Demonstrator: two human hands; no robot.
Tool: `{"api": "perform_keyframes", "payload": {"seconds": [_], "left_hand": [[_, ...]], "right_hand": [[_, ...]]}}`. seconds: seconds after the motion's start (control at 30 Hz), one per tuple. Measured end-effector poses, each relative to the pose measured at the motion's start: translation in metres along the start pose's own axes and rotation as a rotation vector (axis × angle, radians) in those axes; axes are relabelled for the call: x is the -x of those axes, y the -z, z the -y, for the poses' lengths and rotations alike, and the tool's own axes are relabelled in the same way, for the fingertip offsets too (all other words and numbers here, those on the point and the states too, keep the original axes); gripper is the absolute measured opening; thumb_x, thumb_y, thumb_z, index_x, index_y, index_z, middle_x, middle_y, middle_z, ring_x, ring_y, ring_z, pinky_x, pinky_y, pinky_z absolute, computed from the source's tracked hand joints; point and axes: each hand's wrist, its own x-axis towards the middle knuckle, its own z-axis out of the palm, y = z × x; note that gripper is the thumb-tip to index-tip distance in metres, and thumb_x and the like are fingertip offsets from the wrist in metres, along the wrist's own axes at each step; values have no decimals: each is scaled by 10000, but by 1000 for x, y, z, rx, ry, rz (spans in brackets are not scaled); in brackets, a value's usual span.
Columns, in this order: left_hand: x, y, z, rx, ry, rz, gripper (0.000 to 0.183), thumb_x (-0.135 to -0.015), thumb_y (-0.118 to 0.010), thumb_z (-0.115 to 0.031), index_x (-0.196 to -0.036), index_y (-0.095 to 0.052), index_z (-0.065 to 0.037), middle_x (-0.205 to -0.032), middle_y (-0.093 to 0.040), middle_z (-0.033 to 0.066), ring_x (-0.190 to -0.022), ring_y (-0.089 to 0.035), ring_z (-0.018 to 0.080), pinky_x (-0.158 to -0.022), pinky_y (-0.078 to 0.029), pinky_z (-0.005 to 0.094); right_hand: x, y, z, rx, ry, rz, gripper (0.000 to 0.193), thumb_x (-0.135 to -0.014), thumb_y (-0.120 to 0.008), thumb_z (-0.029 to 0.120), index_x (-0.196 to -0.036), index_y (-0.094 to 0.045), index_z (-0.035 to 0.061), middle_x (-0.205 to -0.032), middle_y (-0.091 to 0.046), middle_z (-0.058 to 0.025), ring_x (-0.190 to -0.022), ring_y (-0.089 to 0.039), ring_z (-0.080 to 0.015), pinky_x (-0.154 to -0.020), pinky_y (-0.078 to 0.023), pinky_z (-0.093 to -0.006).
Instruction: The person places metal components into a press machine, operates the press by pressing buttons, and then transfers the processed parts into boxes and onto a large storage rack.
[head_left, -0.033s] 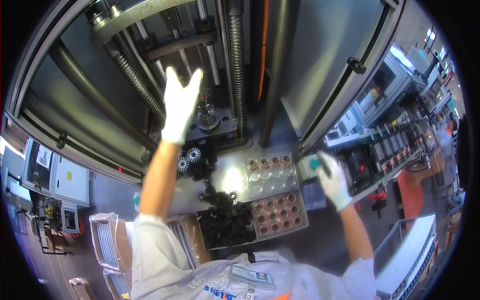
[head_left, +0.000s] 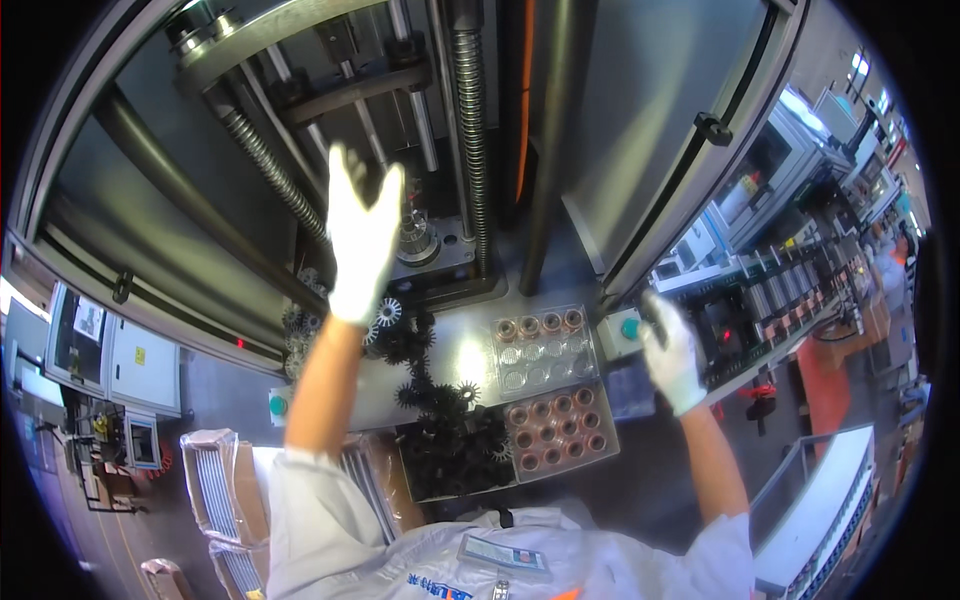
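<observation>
My left hand (head_left: 362,235), in a white glove, reaches up into a press with its thumb and fingers spread and nothing between them. Just right of it, a round metal fixture (head_left: 416,243) stands on the press's base plate. My right hand (head_left: 670,352), also gloved, hovers beside a control box with a green button (head_left: 630,328). Its fingers are apart, nothing is seen in them, and it does not touch the button. Below the left hand lie toothed dark discs (head_left: 388,312), partly hidden by the wrist.
A clear tray (head_left: 545,352) holds copper-coloured rings in its back row; a second tray (head_left: 566,432) in front carries several more. More dark toothed parts (head_left: 450,445) are heaped beside it. A second green button (head_left: 278,405) sits at left. Steel columns (head_left: 548,150) and a frame bound the press.
My left hand has drawn back a little toward me. My right hand has shifted slightly to the right, away from the green button.
</observation>
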Motion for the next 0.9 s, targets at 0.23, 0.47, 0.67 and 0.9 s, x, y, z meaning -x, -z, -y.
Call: {"api": "perform_keyframes", "payload": {"seconds": [0.23,0.47,0.67,0.9], "left_hand": [[236,68,-80,305,348,862,256,-940,-638,-118,-1179,-680,-33,-930,-717,81,-793,-656,138,-743,-537,291],[368,41,-171,263,287,1421,403,-966,-617,-307,-1278,-622,-51,-1105,-709,158,-977,-700,265,-864,-536,372],[470,-19,-284,340,84,1612,441,-946,-630,-328,-1277,-622,-37,-1151,-693,193,-1058,-677,337,-928,-525,391],[583,-120,-370,360,225,1989,395,-916,-676,-224,-1226,-648,19,-1111,-717,188,-993,-704,251,-881,-538,351]], "right_hand": [[13,-18,-65,334,128,370,313,-885,-528,74,-1170,-652,41,-1228,-648,-207,-1130,-623,-365,-987,-492,-438],[16,6,-65,118,408,282,336,-902,-517,78,-1212,-640,38,-1172,-674,-191,-1089,-644,-351,-953,-508,-443],[189,144,-96,-246,166,204,235,-910,-641,105,-1136,-686,59,-1040,-709,-152,-960,-686,-333,-846,-551,-414],[328,221,-253,-168,-222,136,270,-935,-564,246,-1130,-700,117,-1092,-712,-147,-1015,-666,-345,-912,-515,-458]]}}
